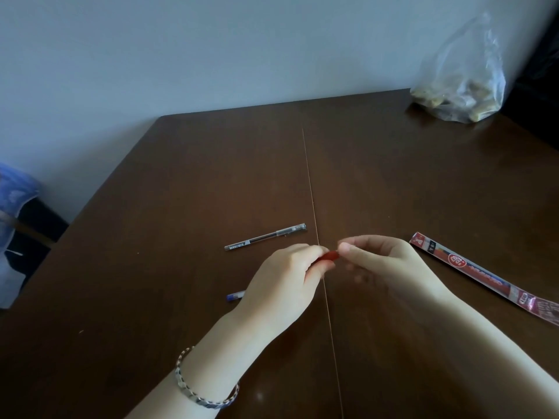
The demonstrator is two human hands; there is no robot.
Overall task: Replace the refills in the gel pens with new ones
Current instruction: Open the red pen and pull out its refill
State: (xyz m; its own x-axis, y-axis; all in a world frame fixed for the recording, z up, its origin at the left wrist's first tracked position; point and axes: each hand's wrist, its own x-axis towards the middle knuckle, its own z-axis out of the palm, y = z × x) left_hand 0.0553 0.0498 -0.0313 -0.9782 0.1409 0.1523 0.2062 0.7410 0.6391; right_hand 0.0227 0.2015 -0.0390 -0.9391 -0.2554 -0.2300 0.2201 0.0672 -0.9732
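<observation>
Two hands meet above the bench (393, 182). The left hand (281, 282) fingers are closed around a red pen (328, 256); the right hand (384, 261) fingers pinch its exposed end. A clear gel pen (265, 236) lies just beyond the left fingers. A refill packet (484, 272) lies right of the right fingers. A blue-tipped piece (235, 295) shows beside the left hand.

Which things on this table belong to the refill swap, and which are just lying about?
Belong to the job:
red pen part, held between left hand and right hand
clear gel pen
blue-tipped piece, half hidden by the left hand
refill packet

Lying about:
plastic bag, far right corner
blue item off the table's left edge
</observation>
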